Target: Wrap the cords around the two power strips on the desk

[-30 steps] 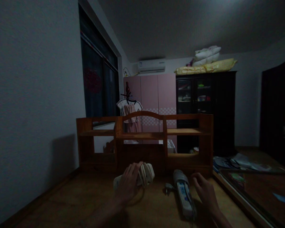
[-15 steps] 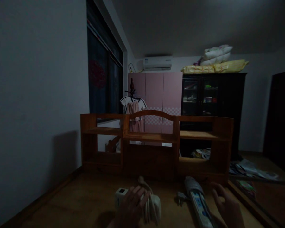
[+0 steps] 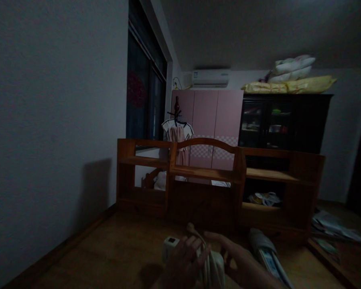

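Observation:
In a dim room my left hand (image 3: 180, 263) is closed around a white power strip (image 3: 170, 247) with its white cord (image 3: 209, 265) wound around it, held just above the wooden desk top (image 3: 108, 253). My right hand (image 3: 243, 265) has come in from the right, fingers spread, its fingertips at the cord bundle. A second white power strip (image 3: 269, 257) with its cord wrapped round lies on the desk to the right of both hands.
A wooden shelf unit (image 3: 210, 176) stands across the back of the desk. The wall is close on the left. Papers (image 3: 337, 224) lie at the right. Beyond are a pink wardrobe (image 3: 213, 120), a dark cabinet (image 3: 282, 120) and hanging clothes (image 3: 177, 134).
The view has swung left and up. My left hand has drawn the wound power strip toward me, and my right hand has moved from beside the second strip over to the bundle.

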Demonstrator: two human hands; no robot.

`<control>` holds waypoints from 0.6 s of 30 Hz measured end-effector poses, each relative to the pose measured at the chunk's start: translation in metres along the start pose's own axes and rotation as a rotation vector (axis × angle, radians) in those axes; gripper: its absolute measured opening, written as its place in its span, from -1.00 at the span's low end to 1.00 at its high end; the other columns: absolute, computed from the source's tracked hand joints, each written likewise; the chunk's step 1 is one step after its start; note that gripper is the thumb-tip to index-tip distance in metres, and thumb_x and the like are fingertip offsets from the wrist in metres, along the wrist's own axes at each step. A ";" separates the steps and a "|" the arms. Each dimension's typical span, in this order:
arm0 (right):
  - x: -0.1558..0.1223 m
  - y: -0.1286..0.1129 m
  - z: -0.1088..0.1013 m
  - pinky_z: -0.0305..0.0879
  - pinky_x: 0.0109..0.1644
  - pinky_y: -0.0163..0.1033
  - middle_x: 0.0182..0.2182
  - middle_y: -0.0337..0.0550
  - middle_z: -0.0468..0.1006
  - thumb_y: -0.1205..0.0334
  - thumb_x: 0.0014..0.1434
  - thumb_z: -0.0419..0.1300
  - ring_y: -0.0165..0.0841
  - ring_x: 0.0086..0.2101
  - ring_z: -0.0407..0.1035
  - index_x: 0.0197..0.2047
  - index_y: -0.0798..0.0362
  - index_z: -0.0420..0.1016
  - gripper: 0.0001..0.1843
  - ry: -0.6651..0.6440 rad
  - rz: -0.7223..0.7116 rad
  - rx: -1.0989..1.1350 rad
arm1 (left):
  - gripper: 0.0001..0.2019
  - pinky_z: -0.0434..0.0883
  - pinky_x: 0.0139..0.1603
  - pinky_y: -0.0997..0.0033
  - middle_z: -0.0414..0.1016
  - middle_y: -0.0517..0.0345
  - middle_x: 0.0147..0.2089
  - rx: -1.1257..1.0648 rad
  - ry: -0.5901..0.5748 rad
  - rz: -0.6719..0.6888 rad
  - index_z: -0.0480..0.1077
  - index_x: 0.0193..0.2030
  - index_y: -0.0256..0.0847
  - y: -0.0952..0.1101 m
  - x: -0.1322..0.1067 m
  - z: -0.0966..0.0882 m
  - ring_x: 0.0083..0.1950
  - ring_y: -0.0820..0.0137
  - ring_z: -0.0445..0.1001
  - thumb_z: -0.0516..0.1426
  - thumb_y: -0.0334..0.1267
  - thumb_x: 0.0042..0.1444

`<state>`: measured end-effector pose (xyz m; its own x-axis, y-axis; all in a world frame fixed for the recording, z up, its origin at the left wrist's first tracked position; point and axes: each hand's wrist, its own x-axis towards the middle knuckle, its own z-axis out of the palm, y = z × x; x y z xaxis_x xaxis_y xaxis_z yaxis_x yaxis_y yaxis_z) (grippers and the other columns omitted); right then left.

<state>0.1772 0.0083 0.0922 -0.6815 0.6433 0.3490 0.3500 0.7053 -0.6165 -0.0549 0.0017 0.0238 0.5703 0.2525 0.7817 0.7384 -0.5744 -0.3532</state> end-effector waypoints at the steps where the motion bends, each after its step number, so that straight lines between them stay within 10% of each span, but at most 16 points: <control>1: 0.008 -0.004 0.005 0.33 -0.03 -0.20 0.15 0.00 0.32 0.38 0.05 0.09 -0.23 -0.04 0.35 0.27 -0.05 0.20 -0.33 -0.036 -0.022 0.016 | -0.43 0.25 0.14 0.11 0.31 -0.07 0.13 -0.011 0.005 0.011 0.16 0.28 -0.16 -0.001 -0.001 -0.002 0.19 0.19 0.24 0.01 -0.48 0.09; 7: 0.032 0.009 0.021 0.30 -0.14 -0.21 -0.15 -0.05 0.50 0.22 0.11 0.14 -0.21 -0.17 0.36 -0.04 0.03 0.47 -0.67 -0.044 -0.087 0.044 | -0.38 0.29 0.15 0.16 0.15 -0.06 0.26 -0.108 0.002 0.030 0.09 0.31 0.00 -0.005 -0.003 -0.009 0.26 0.19 0.16 0.09 -0.38 0.09; 12: 0.045 0.013 0.027 0.20 -0.31 -0.36 -0.39 -0.18 0.45 0.22 0.14 0.11 -0.36 -0.37 0.28 -0.32 0.13 0.42 -0.85 0.078 -0.088 0.031 | -0.21 0.29 0.16 -0.01 -0.12 -0.22 0.36 -0.239 -0.023 -0.182 -0.08 0.38 -0.09 -0.005 -0.005 -0.001 0.33 0.01 0.06 0.15 -0.29 0.01; 18: 0.058 0.004 0.020 0.09 -0.40 -0.42 -0.48 -0.27 0.38 0.31 0.09 0.13 -0.44 -0.44 0.20 -0.41 0.16 0.36 -0.91 0.062 -0.052 0.003 | 0.01 0.36 0.10 0.01 0.03 -0.23 0.31 -0.441 -0.036 -0.486 -0.26 0.41 -0.10 -0.003 -0.001 0.004 0.22 0.04 0.24 0.25 -0.14 -0.08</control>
<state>0.1258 0.0426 0.0957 -0.6575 0.6233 0.4233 0.3134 0.7372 -0.5986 -0.0558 0.0063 0.0223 0.2262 0.5852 0.7787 0.7024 -0.6519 0.2858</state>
